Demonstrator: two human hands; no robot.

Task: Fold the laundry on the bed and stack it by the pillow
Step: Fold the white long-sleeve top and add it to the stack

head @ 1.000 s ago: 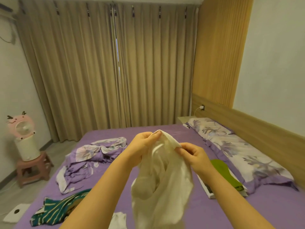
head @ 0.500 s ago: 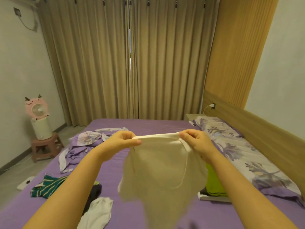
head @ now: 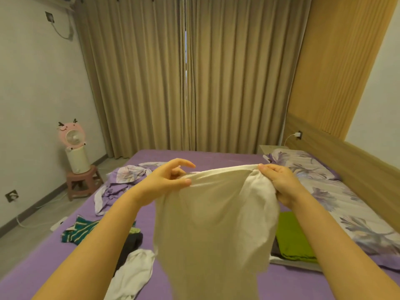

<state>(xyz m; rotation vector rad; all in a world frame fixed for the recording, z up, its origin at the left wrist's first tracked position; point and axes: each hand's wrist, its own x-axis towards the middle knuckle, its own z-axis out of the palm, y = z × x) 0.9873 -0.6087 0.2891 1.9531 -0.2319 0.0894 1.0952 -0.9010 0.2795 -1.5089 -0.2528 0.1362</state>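
While the purple bed (head: 194,156) holds unfolded laundry on its left, a folded green item (head: 292,237) lies by the pillow (head: 320,182), so mostly undone. Cream garment (head: 216,224) hangs mid-air; left hand (head: 164,180) pinches its edge by thumb, fingers loose; right hand (head: 279,182) grips the other corner. No readable writing.

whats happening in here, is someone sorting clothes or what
A person is folding laundry on a purple bed. Both hands hold a cream garment up by its top edge: the left hand pinches one end, the right hand grips the other, and the cloth hangs down between them. A folded green piece tops a small stack beside the floral pillow. A striped green garment, a white one and a dark one lie unfolded on the bed.
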